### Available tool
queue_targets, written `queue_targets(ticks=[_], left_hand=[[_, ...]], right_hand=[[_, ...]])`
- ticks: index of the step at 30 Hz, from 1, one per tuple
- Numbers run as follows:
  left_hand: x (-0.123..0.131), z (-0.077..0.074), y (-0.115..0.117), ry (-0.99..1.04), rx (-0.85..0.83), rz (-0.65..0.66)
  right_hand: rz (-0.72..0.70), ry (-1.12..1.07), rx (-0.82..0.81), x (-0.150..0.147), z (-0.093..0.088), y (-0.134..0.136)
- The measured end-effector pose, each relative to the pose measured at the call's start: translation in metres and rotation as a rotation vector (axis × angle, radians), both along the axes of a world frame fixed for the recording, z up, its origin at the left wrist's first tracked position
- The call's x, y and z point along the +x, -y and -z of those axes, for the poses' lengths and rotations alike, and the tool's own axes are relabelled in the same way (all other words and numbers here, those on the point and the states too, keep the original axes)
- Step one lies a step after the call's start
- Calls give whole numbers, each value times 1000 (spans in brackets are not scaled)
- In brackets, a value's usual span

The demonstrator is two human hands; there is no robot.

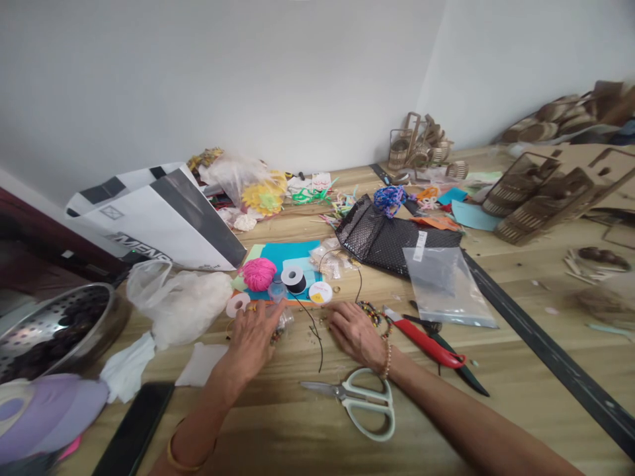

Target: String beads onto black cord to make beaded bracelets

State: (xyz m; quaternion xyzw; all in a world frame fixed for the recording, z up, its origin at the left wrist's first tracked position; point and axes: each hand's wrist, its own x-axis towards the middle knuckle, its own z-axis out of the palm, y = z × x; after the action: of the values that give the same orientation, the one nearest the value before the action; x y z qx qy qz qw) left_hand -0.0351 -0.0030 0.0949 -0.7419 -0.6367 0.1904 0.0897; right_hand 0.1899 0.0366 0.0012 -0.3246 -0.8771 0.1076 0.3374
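Note:
My left hand [254, 336] lies low over the table, its fingers apart and stretched forward. Its fingertips are beside a small clear round container [278, 291] and a small clear plastic bag [286, 320]. My right hand [351, 330] rests on the wood with fingers extended, close to tiny loose beads [312, 332]. A beaded strand [378, 316] lies just right of it. Between the hands runs a black cord [317, 340]. Beyond them are a spool of black cord [296, 283], a white round spool [320, 293] and pink yarn [258, 274]. Scissors [364, 400] lie nearest me.
A red-handled knife [429, 340] lies to the right, near a clear zip bag [451, 287] and a black bubble mailer [397, 241]. At left stand a white paper bag [163, 218] and a metal colander [106, 317]; a phone [133, 430] lies nearby. Small wooden baskets [546, 192] stand right.

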Motion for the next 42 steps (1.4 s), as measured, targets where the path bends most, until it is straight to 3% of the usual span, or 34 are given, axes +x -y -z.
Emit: queue_targets(ticks=[42], left_hand=[[3, -6, -3, 3, 2, 8]], right_hand=[[-45, 28, -25, -2, 10, -1]])
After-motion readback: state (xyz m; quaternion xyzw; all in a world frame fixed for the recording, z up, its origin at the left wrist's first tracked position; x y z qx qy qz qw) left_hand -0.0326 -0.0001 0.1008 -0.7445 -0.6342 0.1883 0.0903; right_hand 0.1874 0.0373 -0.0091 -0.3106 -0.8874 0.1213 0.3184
